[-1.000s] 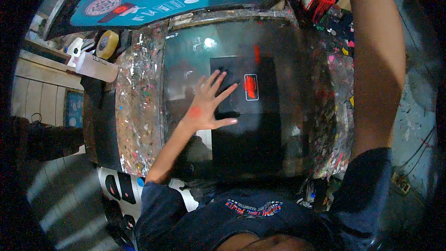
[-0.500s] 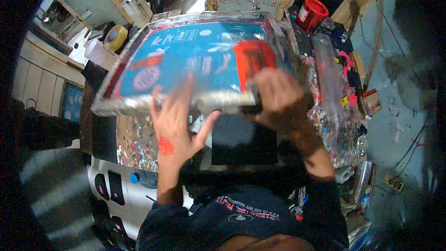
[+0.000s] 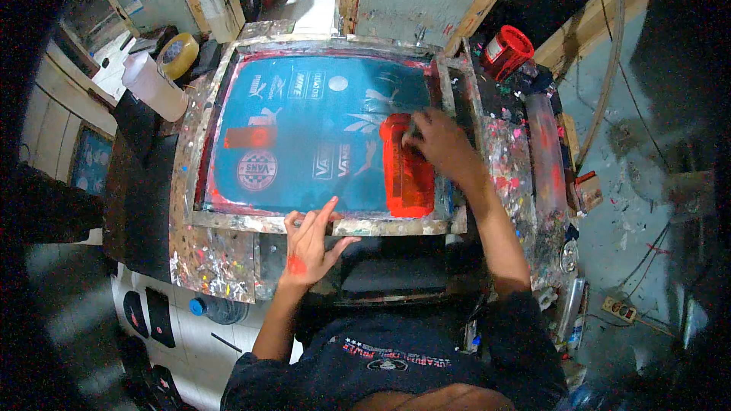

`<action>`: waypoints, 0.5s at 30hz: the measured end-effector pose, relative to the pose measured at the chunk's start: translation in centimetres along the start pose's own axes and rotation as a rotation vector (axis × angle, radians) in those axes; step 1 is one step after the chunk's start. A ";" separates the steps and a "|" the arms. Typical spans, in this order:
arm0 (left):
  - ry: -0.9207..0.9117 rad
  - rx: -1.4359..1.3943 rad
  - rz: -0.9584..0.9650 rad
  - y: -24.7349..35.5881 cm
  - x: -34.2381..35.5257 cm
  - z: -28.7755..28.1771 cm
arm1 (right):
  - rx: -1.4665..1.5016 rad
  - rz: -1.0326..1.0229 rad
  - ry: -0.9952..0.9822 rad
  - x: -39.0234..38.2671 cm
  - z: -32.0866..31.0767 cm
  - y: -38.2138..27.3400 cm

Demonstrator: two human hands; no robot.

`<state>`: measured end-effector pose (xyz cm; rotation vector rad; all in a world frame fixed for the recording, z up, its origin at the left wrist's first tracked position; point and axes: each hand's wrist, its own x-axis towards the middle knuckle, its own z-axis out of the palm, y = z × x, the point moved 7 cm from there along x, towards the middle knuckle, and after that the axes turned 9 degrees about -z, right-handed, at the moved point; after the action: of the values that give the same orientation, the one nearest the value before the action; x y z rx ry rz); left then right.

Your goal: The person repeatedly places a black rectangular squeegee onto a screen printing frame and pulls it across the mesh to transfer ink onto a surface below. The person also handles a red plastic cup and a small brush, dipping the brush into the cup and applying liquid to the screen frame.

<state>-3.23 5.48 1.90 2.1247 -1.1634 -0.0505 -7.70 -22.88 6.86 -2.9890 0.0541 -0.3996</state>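
Framed blue screen (image 3: 304, 133) lay over the paint-spattered desk (image 3: 217, 259), your left hand (image 3: 307, 247) loosely spread at its near edge, your right hand (image 3: 440, 144) curled by the red ink (image 3: 411, 192), its grip unclear.

Blue screen (image 3: 301, 137) now lower, right hand (image 3: 444, 146) farther up it

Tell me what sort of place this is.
Probably a small screen-printing workshop: there's a framed blue screen with red ink, a red-smeared tub, and a paint-spattered worktable.
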 end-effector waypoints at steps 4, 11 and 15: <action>0.125 0.038 0.037 -0.3 -1.0 0.3 | -0.013 0.214 0.011 3.2 -0.4 2.4; 0.137 0.002 -0.031 0.7 -1.0 -0.9 | -0.158 0.522 0.135 1.4 1.5 5.5; 0.135 0.013 -0.049 0.4 -1.4 -0.6 | 0.091 0.340 -0.009 5.8 2.5 7.0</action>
<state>-4.15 6.74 2.18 2.1330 -1.0354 0.0776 -1.55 -29.87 5.11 -2.8161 0.5189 -0.3379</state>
